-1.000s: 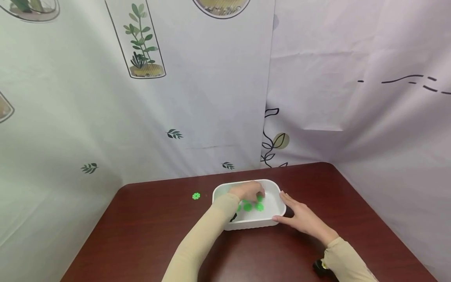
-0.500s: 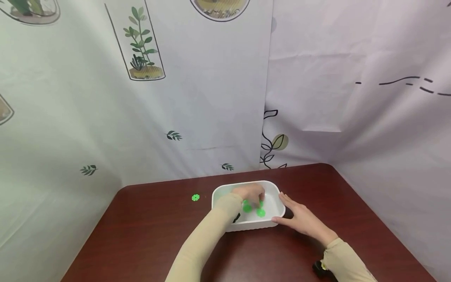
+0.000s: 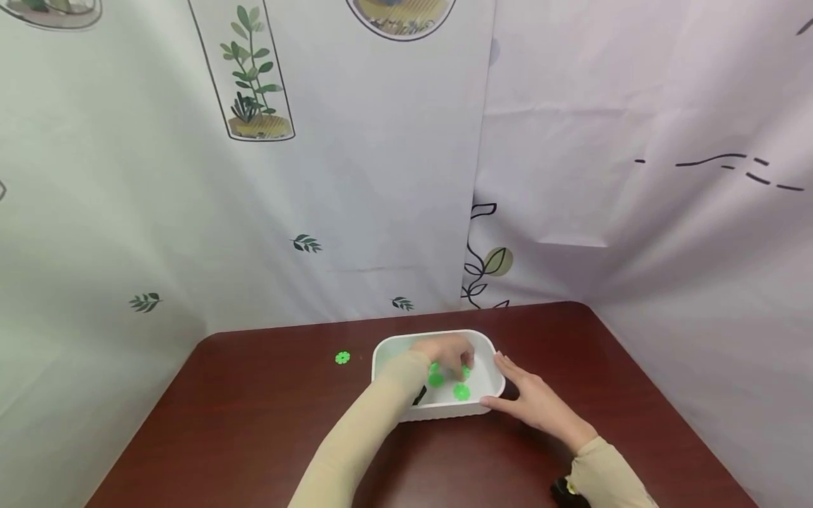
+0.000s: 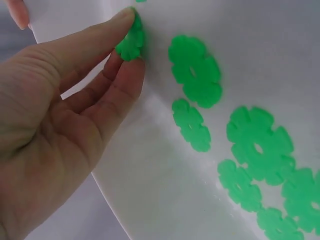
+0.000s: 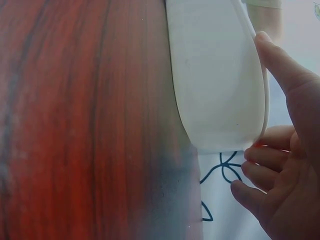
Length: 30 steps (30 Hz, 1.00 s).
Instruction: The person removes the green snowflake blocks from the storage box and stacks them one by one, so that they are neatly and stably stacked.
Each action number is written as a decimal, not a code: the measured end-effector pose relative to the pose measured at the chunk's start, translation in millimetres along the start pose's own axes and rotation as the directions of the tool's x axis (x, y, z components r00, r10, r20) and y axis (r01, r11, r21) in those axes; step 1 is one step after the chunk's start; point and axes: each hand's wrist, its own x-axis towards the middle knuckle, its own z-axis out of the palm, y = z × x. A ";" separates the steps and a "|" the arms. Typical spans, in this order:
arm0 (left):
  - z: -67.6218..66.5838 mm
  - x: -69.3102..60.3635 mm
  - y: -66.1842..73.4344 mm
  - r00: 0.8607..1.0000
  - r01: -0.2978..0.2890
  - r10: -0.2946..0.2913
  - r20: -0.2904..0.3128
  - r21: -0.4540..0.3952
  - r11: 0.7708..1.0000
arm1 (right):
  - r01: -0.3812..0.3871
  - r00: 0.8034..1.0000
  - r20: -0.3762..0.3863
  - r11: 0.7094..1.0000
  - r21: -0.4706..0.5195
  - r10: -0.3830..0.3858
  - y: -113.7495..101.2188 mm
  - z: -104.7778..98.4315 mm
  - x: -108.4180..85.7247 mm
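Inside a white plastic bin (image 3: 438, 409), my left hand (image 3: 447, 351) reaches down. It pinches a green flower-shaped disc (image 4: 131, 42) between thumb and fingers, beside the bin's wall. More green flower discs (image 4: 195, 71) lie on the floor of the bin. Smaller green shapes (image 4: 191, 125) along the wall look like reflections. My right hand (image 3: 536, 402) spans the right end of the bin from outside. Its thumb touches the rim at the near corner and its fingers touch the far part of that end; in the right wrist view the hand (image 5: 285, 165) looks loosely spread.
One green flower disc (image 3: 342, 358) lies on the dark red table (image 3: 254, 409), left of the bin. A black object (image 3: 565, 494) shows by my right sleeve. A printed white curtain (image 3: 381, 176) hangs behind the table.
My left hand shifts slightly within the bin, and a green disc comes clearer near the front wall. The right hand keeps its place on the bin. The head view turns a little.
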 end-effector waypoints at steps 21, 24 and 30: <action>-40.4 -38.5 -37.0 0.953 -0.150 0.108 -0.282 -0.133 0.980 | -0.012 1.000 0.020 0.999 -0.030 0.013 1.7 -3.2 2.2; -46.9 -51.0 -45.9 0.931 -0.158 0.087 -0.355 -0.177 0.971 | -0.012 1.000 0.024 0.999 -0.033 0.012 1.4 -2.5 0.4; -58.8 -76.4 -64.3 0.888 -0.130 -0.024 -0.460 -0.300 0.945 | -0.011 1.000 0.025 0.999 -0.036 0.012 1.4 -3.5 -0.5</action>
